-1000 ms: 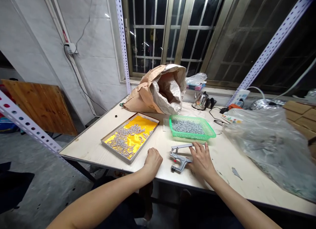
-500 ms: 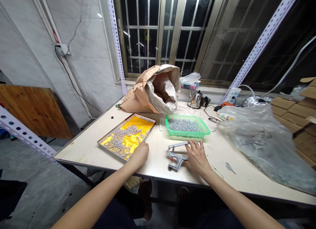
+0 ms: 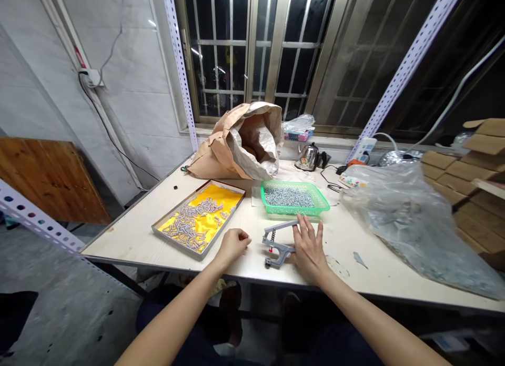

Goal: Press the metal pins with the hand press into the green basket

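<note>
My right hand [image 3: 310, 247] is wrapped around the handles of grey snap pliers [image 3: 281, 254], which rest on the tabletop with the jaws pointing left. A coil spring and a red tip show between the pliers' arms. Between tray and pliers, my left hand [image 3: 233, 245] is closed in a pinch; what is in the fingertips is too small to make out. On my left lies a shallow tray [image 3: 176, 245] lined with yellow cloth [image 3: 226, 196], holding many small metal pieces [image 3: 189, 226]. Behind the pliers stands a green plastic basket [image 3: 321, 204] filled with small grey metal pieces [image 3: 290, 196].
A large open paper sack [image 3: 221, 155] lies at the back, by the window. Right of it are a metal kettle [image 3: 307, 158] and a dark cable. Clear plastic sheeting [image 3: 410, 219] covers the table's right side, near stacked cardboard boxes [image 3: 469, 187]. A grey scrap [image 3: 360, 260] lies nearby.
My left hand has moved right, from the tray's edge towards the pliers' jaws, with its fingers pinched. My right hand stays on the pliers. The whole view has shifted slightly.
</note>
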`<state>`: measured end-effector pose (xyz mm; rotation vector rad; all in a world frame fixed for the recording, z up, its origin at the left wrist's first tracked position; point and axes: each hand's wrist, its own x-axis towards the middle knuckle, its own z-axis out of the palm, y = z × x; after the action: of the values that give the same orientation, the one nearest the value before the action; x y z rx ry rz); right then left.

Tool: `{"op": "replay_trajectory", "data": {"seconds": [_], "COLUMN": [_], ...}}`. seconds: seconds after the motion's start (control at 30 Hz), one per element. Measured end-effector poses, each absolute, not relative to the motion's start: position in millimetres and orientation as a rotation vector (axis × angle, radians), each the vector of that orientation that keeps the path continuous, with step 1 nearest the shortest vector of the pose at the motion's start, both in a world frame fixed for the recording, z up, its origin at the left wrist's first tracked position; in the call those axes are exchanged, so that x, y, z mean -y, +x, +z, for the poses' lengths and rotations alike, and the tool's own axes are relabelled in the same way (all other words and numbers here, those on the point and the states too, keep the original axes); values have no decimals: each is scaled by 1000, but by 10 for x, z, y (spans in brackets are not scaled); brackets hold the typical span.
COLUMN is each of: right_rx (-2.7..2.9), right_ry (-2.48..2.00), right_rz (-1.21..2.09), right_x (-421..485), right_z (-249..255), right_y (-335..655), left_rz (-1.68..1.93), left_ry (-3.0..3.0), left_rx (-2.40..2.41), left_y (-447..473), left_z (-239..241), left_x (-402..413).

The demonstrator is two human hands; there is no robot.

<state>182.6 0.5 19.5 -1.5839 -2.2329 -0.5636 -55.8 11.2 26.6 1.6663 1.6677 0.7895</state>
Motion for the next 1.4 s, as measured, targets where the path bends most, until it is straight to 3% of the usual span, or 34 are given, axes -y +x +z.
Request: {"op": "replay_trajectory", "data": {"seconds": [0.23, 0.9, 1.17, 1.4], "right_rx": [2158, 2076, 2443, 2362], "right_ry": [-1663, -1649, -1852, -1807], "right_rz": [-577, -595, -277, -347], "right_x": [46, 86, -105, -120], "right_z": [185, 155, 133, 309], "right_y": [1715, 1703, 1737, 1570], "left_rz": [958, 919, 1412, 1196], "left_ry": [1039, 1120, 974, 957], "left_rx": [-1380, -1320, -1236, -1242], "left_y": [-137, -47, -189, -185], "left_z": [111, 95, 62, 60], "left_x": [118, 90, 182, 152]}}
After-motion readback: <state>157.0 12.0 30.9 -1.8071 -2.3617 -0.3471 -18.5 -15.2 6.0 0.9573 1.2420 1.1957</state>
